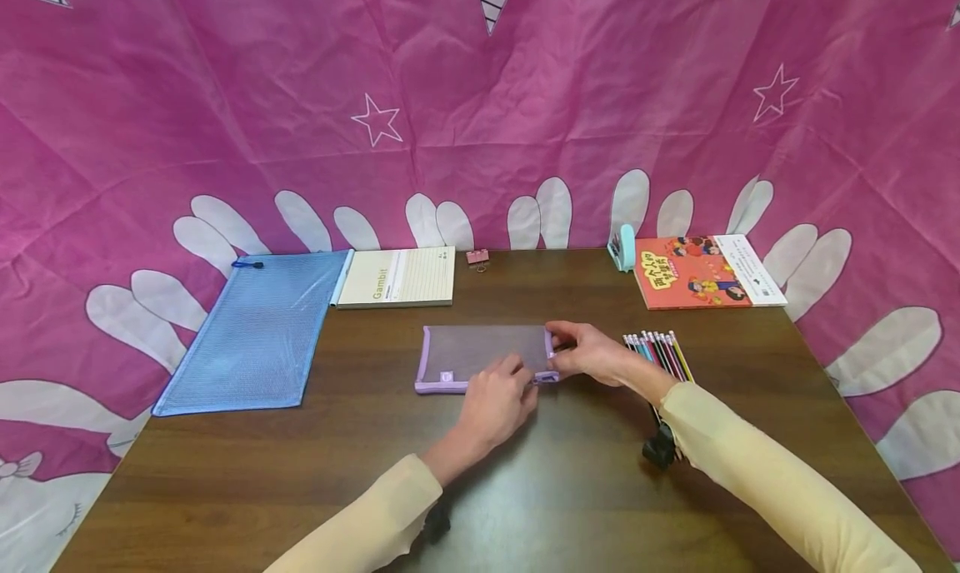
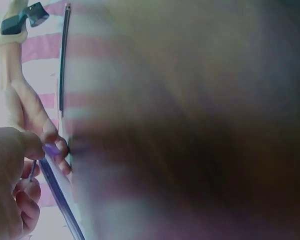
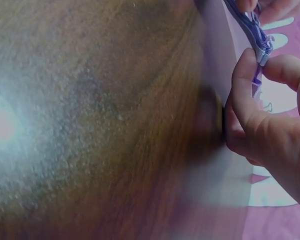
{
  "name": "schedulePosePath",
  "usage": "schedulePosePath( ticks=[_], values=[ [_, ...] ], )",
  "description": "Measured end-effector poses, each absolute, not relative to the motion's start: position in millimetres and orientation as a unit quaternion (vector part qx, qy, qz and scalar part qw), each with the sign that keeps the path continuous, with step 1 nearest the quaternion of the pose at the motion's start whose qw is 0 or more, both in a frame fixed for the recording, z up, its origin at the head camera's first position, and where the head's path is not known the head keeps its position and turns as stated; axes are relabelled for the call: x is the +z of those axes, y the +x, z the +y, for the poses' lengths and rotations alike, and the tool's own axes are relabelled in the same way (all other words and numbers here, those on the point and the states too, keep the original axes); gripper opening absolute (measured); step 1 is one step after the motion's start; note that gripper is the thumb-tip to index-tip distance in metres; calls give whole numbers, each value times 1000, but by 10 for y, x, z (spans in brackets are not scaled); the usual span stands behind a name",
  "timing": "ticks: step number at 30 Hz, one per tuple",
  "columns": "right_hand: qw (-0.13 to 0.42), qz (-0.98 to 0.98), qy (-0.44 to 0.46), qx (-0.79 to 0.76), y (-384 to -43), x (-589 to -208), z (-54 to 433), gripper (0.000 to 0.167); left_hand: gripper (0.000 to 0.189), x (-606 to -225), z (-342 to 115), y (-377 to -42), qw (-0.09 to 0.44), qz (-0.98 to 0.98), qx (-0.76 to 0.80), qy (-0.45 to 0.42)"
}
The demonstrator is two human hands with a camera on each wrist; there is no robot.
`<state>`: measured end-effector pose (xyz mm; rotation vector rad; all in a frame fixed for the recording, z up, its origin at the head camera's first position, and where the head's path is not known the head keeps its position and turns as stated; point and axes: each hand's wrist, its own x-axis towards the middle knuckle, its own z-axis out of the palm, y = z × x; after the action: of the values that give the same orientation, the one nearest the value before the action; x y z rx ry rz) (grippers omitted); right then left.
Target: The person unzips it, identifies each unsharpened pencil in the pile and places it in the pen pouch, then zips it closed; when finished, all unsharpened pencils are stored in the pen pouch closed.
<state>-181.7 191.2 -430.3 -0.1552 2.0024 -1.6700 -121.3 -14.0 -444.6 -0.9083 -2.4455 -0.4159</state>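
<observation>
A purple-edged mesh zipper pouch point(image 1: 480, 348) lies flat at the middle of the table, its zipper point(image 2: 60, 197) along the near edge. My right hand point(image 1: 588, 355) pinches the pouch's right end between thumb and fingers, close to the zipper's corner, as the right wrist view also shows. Over the near edge, my left hand point(image 1: 495, 402) has curled fingers; in the left wrist view its thumb and fingers pinch a thin zipper pull point(image 2: 32, 171). Just right of the right hand lie several pencils point(image 1: 660, 352), partly hidden by the right forearm.
A blue mesh folder point(image 1: 247, 331) lies at the left, beside a notepad point(image 1: 401, 277). Along the back are a pink binder clip point(image 1: 477, 258), a light-blue stapler point(image 1: 622, 248) and an orange book point(image 1: 697, 273). A pink curtain point(image 1: 450, 98) hangs behind the table point(image 1: 337, 465).
</observation>
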Motion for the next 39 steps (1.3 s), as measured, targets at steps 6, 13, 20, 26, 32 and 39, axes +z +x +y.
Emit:
schedulePosePath(
  ticks=[6, 13, 20, 26, 32, 39],
  values=[
    [263, 738, -71, -618, -1848, -4277, 1938, 77, 12, -4434, -302, -1251, 235, -899, -141, -342],
    [262, 736, -78, -620, -1869, -4291, 1964, 76, 12, -4450, -534, -1281, 232, -895, -147, -350],
    [267, 746, -93, -603, -1861, -4256, 2074, 75, 13, -4490, -801, -1288, 219, -902, -145, -342],
    [271, 748, -77, -601, -1879, -4232, 2079, 73, 13, -4475, -987, -1279, 213, -910, -143, -326],
    [265, 754, -65, -597, -1901, -4256, 2093, 71, 13, -4450, -1102, -1270, 210, -916, -137, -314],
    [263, 754, -65, -598, -1909, -4279, 2131, 71, 15, -4448, -1218, -1254, 185, -931, -134, -286]
  ],
)
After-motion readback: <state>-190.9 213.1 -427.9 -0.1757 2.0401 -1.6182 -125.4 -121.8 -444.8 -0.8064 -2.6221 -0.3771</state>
